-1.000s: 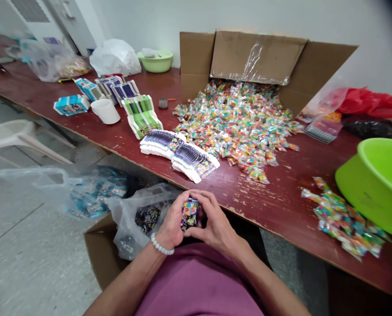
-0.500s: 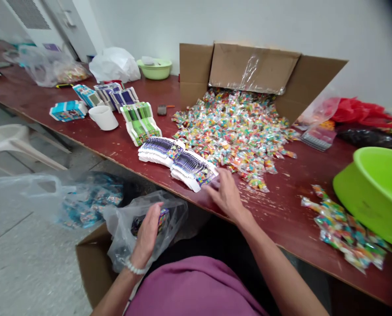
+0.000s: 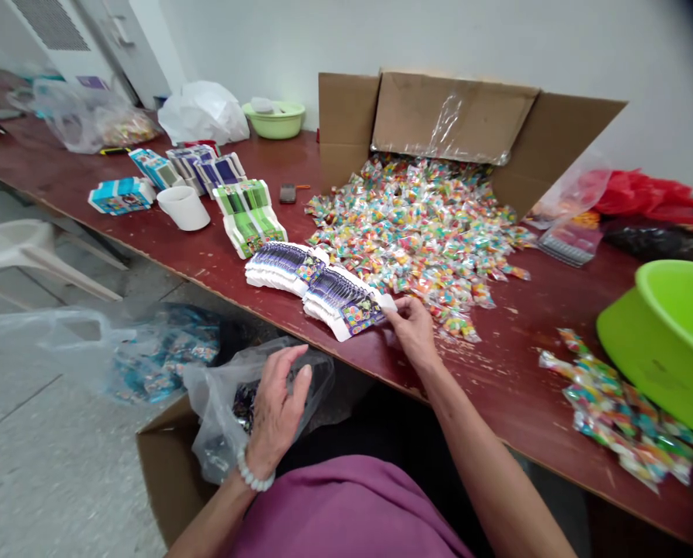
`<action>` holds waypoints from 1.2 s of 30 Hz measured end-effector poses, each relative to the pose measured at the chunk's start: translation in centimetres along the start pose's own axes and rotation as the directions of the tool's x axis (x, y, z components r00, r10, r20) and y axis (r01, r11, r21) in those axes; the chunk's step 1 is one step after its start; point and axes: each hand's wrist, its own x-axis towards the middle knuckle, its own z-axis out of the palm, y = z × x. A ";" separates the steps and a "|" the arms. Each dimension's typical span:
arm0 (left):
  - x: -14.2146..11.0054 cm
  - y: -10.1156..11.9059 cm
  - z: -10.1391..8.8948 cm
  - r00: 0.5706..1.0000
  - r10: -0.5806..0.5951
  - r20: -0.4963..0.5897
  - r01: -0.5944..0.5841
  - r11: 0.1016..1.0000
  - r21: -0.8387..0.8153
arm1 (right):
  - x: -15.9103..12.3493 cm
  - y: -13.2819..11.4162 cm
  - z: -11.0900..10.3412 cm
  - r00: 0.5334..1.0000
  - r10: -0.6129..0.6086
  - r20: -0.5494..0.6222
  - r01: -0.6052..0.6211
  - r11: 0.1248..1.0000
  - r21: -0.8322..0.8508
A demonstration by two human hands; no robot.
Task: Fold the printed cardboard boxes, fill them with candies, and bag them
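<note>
slanting near-right lengthwise, purple carton row (image 3: 339,293)

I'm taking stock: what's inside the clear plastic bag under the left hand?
Dark, colourfully printed packs show inside the clear plastic bag; the left hand hides part, and anything deeper is covered.

Small packing workshop: a long worktable (image 3: 515,384) carries loose wrapped candy (image 3: 416,225), stacked flat cartons (image 3: 305,273) and an open cardboard box (image 3: 454,116).

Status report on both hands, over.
Right hand pinching end carton of purple stack. Left hand empty, above plastic bag. Nothing blocking the stack.
</note>
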 end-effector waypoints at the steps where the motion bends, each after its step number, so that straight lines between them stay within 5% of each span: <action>1: 0.4 0.8 0.0 1.000 0.028 -0.006 -0.028 0.999 -0.022 | -0.2 -0.4 -0.6 1.000 0.004 0.031 -0.005 0.999 0.044; 4: 1.7 3.2 -0.1 0.998 -0.023 0.050 0.034 0.976 -0.216 | -1.9 -2.1 -2.6 0.988 0.000 0.153 -0.021 0.991 0.135; 6: 2.3 4.9 0.0 0.946 -0.101 0.307 0.233 0.871 -0.433 | -3.6 -3.4 -3.6 0.953 -0.013 0.303 -0.061 0.970 0.235; 8: 2.4 6.2 0.6 0.743 -0.059 0.666 0.517 0.683 -0.516 | -5.4 -4.6 -4.2 0.884 -0.042 0.465 -0.125 0.938 0.322; 10: 2.0 7.1 1.4 0.494 0.063 0.867 0.721 0.528 -0.448 | -7.0 -5.5 -4.3 0.824 -0.061 0.564 -0.167 0.924 0.345; 11: 1.6 7.3 1.9 0.415 0.109 0.903 0.774 0.480 -0.413 | -7.7 -5.8 -4.2 0.812 -0.058 0.581 -0.179 0.922 0.342; 12: 1.3 7.4 2.3 0.383 0.132 0.914 0.797 0.453 -0.399 | -8.4 -6.0 -4.1 0.811 -0.046 0.583 -0.192 0.921 0.339; 14: 0.7 7.5 2.9 0.426 0.129 0.895 0.767 0.473 -0.434 | -9.6 -6.0 -3.6 0.836 -0.017 0.548 -0.209 0.914 0.348; 18: 0.5 7.8 2.9 0.608 0.080 0.790 0.517 0.716 -0.470 | -11.6 -5.6 -2.6 0.851 -0.006 0.525 -0.176 0.939 0.294; 22: 0.7 8.3 2.5 0.656 0.117 0.746 0.337 0.839 -0.427 | -12.5 -5.7 -2.2 0.873 -0.003 0.487 -0.071 0.988 0.134; 32: 0.5 9.5 2.9 0.628 0.040 0.777 0.516 0.726 -0.455 | -12.3 -5.8 -2.6 0.903 -0.102 0.418 0.087 0.995 0.055; 36: 0.5 8.6 2.9 0.536 0.111 0.837 0.681 0.529 -0.507 | -12.4 -6.0 -3.0 0.940 -0.261 0.218 0.270 0.963 -0.010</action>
